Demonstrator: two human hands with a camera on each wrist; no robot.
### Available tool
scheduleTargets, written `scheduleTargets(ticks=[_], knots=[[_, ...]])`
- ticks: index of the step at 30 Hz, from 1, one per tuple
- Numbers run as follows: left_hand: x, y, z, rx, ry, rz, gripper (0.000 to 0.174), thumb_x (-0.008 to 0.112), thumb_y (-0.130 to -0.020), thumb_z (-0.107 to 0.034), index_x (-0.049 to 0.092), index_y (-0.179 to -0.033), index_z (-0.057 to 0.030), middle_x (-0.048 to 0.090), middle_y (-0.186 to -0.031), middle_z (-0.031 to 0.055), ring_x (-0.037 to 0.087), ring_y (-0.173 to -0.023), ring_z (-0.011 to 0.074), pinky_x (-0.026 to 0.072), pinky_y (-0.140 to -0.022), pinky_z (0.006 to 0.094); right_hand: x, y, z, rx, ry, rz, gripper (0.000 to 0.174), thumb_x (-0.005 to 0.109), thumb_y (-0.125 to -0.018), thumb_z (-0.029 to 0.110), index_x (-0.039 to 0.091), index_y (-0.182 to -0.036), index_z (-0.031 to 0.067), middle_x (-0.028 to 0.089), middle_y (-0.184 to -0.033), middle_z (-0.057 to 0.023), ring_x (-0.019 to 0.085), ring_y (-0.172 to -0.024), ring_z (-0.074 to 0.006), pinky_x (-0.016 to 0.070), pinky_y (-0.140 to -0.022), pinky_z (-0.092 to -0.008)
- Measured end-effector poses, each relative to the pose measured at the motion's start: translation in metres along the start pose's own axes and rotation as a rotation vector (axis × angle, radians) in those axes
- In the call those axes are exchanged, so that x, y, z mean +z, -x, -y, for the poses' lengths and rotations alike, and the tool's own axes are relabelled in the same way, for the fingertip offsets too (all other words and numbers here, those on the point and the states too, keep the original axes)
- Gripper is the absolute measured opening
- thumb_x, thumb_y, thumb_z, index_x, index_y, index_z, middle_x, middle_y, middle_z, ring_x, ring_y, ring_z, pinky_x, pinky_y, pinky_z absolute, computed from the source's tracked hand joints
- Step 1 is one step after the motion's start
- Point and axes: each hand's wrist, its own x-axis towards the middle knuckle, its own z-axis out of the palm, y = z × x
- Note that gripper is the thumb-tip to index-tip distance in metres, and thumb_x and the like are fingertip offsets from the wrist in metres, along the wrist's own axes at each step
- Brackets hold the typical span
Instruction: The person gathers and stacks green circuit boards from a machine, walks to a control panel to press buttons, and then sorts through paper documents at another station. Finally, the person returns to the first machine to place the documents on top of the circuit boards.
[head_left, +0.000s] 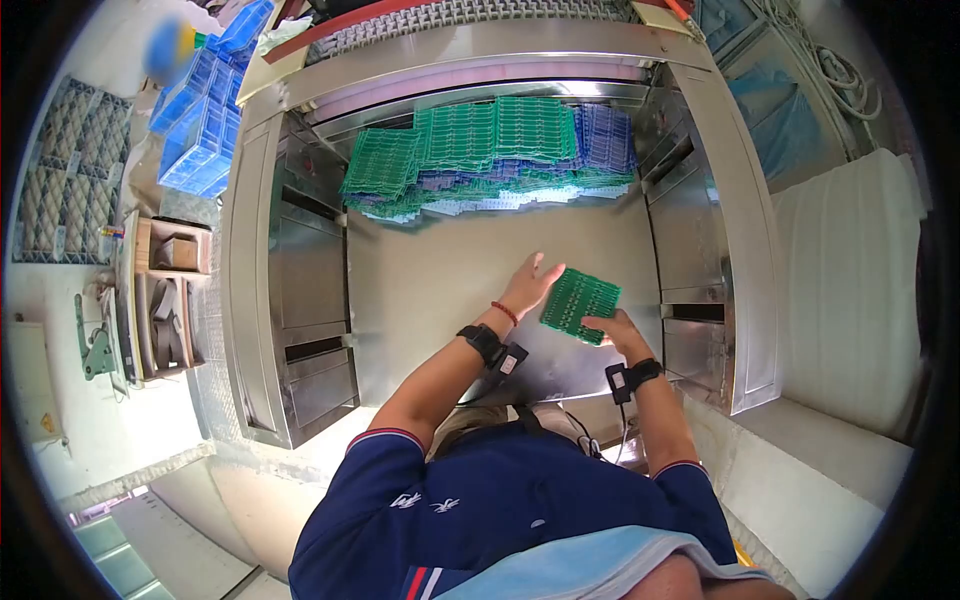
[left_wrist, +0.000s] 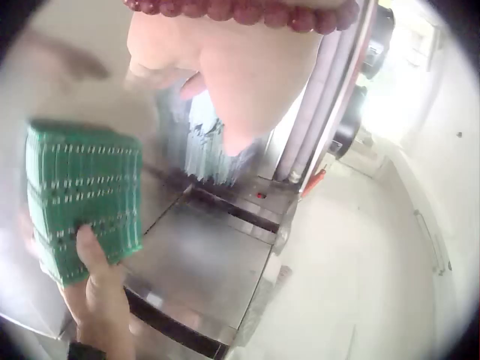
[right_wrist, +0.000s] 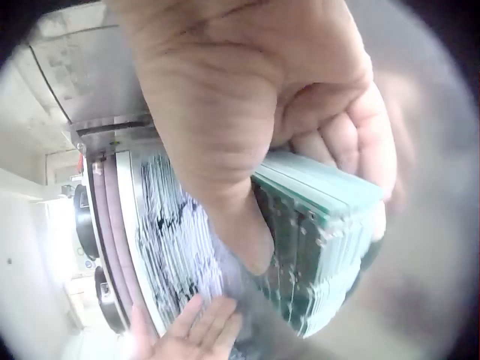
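Note:
My right hand (head_left: pixel 622 333) grips a thick stack of green circuit boards (head_left: pixel 578 298) by its near right side. In the right wrist view the thumb lies across the face of the stack (right_wrist: pixel 300 247), while the fingers curl round its other side. Many thin board edges show there. My left hand (head_left: pixel 525 287), with a red bead bracelet above it, is held just left of the stack. Its fingers are relaxed and hold nothing. In the left wrist view the stack (left_wrist: pixel 86 180) stands apart from the left hand (left_wrist: pixel 240 82).
At the back of the metal bay (head_left: pixel 450 260) lie several piles of green boards (head_left: pixel 495 130) and blue-purple boards (head_left: pixel 606 138). Steel side walls (head_left: pixel 310 260) bound it left and right. Blue crates (head_left: pixel 200 140) stand beyond the left wall. A roller conveyor (head_left: pixel 460 20) runs behind.

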Motion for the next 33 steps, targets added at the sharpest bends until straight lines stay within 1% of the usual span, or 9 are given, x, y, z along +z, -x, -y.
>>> scheduleTargets(ticks=[3,6,8,10,14,19,21,24,33], knots=[[-0.03,0.007,-0.019,0.082,-0.136,-0.007,0.064,0.063,-0.082,-0.036,0.041,-0.121,0.0094,0.048,-0.122,0.0232,0.049,-0.112,0.0274,0.0383,-0.094,0.0326,-0.021,0.015,0.014,0.025,-0.246,0.13,0.043,0.078,-0.064,0.027,0.063,-0.095,0.0013,0.066,-0.078,-0.0112,0.065,-0.074,-0.0227,0.0518,-0.062,-0.0353],[-0.084,0.004,-0.034,0.247,-0.494,-0.211,0.055,0.064,-0.081,-0.034,0.049,-0.117,0.005,0.058,-0.11,0.0187,0.056,-0.1,0.023,0.045,-0.084,0.0326,-0.04,0.028,0.038,0.235,0.291,0.039,0.039,0.075,-0.069,0.027,0.062,-0.093,-0.0007,0.065,-0.077,-0.0107,0.065,-0.069,-0.0224,0.0514,-0.056,-0.0343],[-0.114,0.003,-0.061,0.38,-0.554,-0.358,0.054,0.065,-0.079,-0.036,0.052,-0.112,0.0047,0.059,-0.106,0.0197,0.058,-0.097,0.0251,0.046,-0.082,0.0339,-0.054,0.023,0.038,-0.194,1.087,-0.392,0.039,0.07,-0.074,0.029,0.061,-0.093,-0.0039,0.063,-0.072,-0.0106,0.062,-0.063,-0.0172,0.0482,-0.05,-0.029],[-0.133,0.005,-0.097,0.405,-0.539,-0.419,0.055,0.065,-0.078,-0.039,0.054,-0.108,0.0057,0.058,-0.106,0.0218,0.058,-0.097,0.0284,0.0454,-0.083,0.0354,-0.045,0.049,0.107,-0.249,0.269,-0.193,0.036,0.065,-0.079,0.031,0.061,-0.091,-0.0027,0.06,-0.069,-0.0063,0.058,-0.062,-0.0144,0.0466,-0.053,-0.0272],[-0.161,-0.023,-0.129,0.626,-0.669,-0.502,0.052,0.065,-0.078,-0.034,0.053,-0.108,0.0054,0.056,-0.107,0.0216,0.055,-0.1,0.0325,0.0434,-0.085,0.0376,-0.035,0.003,0.178,-0.554,-0.148,0.0,0.019,0.056,-0.086,0.022,0.057,-0.083,0.0039,0.052,-0.074,0.0018,0.047,-0.065,-0.0055,0.0374,-0.056,-0.0208],[-0.166,-0.054,-0.139,0.68,-0.956,-0.421,0.051,0.063,-0.078,-0.029,0.049,-0.112,0.0061,0.05,-0.116,0.0231,0.048,-0.107,0.0355,0.0408,-0.091,0.0393,-0.02,-0.113,0.237,-0.465,0.057,-0.215,0.05,0.062,-0.079,0.04,0.057,-0.102,-0.0037,0.06,-0.092,-0.0091,0.057,-0.082,-0.016,0.0452,-0.071,-0.027],[-0.166,-0.063,-0.137,0.65,-0.989,-0.395,0.053,0.063,-0.078,-0.029,0.047,-0.114,0.0054,0.048,-0.119,0.0243,0.044,-0.112,0.0366,0.0385,-0.094,0.0406,0.002,-0.144,0.253,-0.438,0.516,-0.665,0.07,0.062,-0.074,0.051,0.049,-0.115,-0.0044,0.056,-0.11,-0.016,0.054,-0.1,-0.0266,0.0429,-0.084,-0.0358],[-0.169,-0.077,-0.128,0.675,-1.082,-0.385,0.055,0.063,-0.078,-0.03,0.043,-0.116,0.005,0.045,-0.12,0.0264,0.04,-0.116,0.0398,0.0352,-0.097,0.0422,0.044,-0.128,0.291,-0.077,0.727,-0.558,0.084,0.06,-0.071,0.058,0.04,-0.123,-0.0054,0.049,-0.121,-0.0202,0.045,-0.113,-0.0353,0.0355,-0.093,-0.0436],[-0.175,-0.087,-0.118,0.73,-0.984,-0.466,0.052,0.063,-0.078,-0.032,0.047,-0.112,0.0038,0.047,-0.118,0.023,0.047,-0.108,0.0376,0.0413,-0.09,0.0421,0.05,-0.138,0.309,0.075,0.611,-0.689,0.092,0.062,-0.066,0.063,0.037,-0.124,-0.0036,0.048,-0.123,-0.0198,0.041,-0.118,-0.0349,0.0333,-0.096,-0.0445]])
